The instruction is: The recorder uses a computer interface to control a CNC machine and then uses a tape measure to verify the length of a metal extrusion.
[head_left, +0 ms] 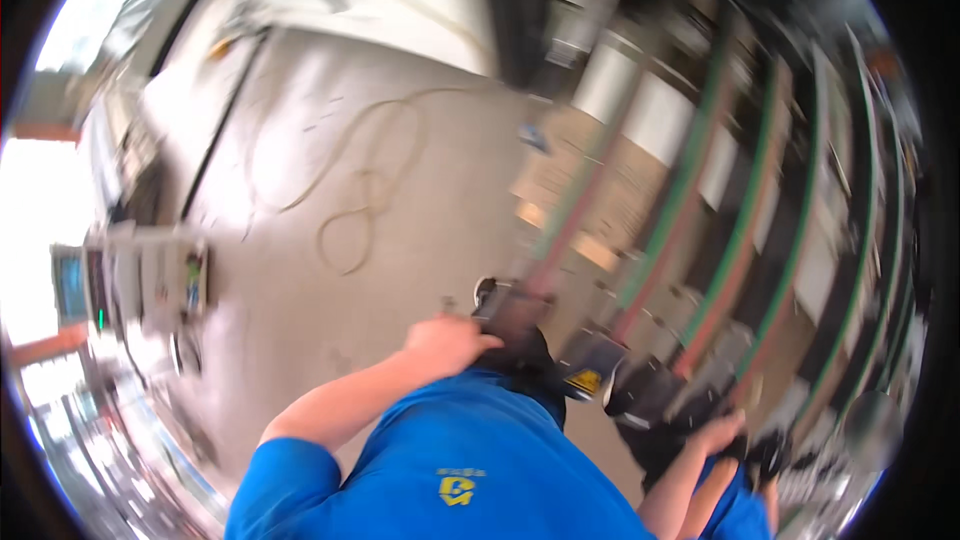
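Seemingly mid-stride, left hand (447,342) rests near a dark trouser hip (520,340); right hand (722,432) hangs beside green-edged racks (760,240); neither grip is discernible through blur; steadier footing advised.

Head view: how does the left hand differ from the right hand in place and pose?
The left hand lies near the middle of the picture, while the right hand lies low at the right. The left hand looks curled against a dark object; the right hand is beside a black casing, its fingers too blurred to read. Both hands are bare.
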